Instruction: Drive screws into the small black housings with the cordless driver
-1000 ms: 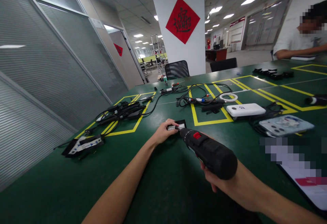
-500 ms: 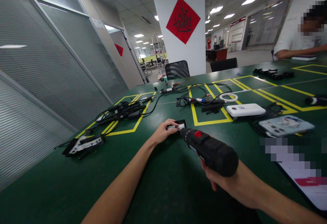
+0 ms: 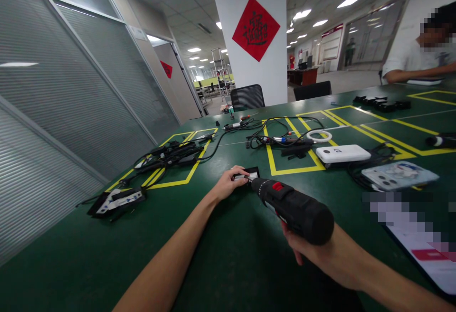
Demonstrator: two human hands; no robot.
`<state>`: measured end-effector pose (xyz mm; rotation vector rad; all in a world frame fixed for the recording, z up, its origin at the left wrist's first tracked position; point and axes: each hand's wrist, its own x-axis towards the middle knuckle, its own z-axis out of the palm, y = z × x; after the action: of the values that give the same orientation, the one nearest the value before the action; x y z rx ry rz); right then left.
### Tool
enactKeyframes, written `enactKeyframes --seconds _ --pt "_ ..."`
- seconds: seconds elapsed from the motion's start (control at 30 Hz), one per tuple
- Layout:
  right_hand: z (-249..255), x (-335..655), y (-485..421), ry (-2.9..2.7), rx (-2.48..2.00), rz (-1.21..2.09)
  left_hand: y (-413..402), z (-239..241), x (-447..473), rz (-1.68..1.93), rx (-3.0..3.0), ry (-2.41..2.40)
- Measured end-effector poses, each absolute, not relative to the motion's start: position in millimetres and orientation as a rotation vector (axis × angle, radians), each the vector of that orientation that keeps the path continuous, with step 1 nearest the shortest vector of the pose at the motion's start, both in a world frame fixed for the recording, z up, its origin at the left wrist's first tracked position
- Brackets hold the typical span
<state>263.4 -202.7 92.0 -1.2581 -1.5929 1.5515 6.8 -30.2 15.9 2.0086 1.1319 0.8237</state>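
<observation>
My right hand (image 3: 299,245) is wrapped round the grip of a black cordless drill (image 3: 292,210) with a red switch on top. The drill points away from me, its chuck end close to a small black frame-like part (image 3: 253,171) with a white or silvery inside. Fingers of my left hand (image 3: 230,182) press on that part from the left and grip it against the green table (image 3: 221,264). The bit's tip meets the part near my left fingertips, but the exact contact point is too small to make out.
Bundled black cables (image 3: 174,155) lie at left, near a black-and-white assembly (image 3: 117,203). Further cables, a white ring (image 3: 318,135), a white power bank (image 3: 342,154) and a patterned phone-like case (image 3: 399,175) are to the right. A person (image 3: 409,60) sits across at far right.
The drill's rear has shifted very slightly to the right. My left hand and the black part stay where they were.
</observation>
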Motion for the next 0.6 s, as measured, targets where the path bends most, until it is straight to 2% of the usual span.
enactKeyframes --seconds 0.6 --pt "106.5 268.5 -203.8 -1.597 -1.350 1.598 -26.0 9.7 6.5 0.914 1.950 1.087"
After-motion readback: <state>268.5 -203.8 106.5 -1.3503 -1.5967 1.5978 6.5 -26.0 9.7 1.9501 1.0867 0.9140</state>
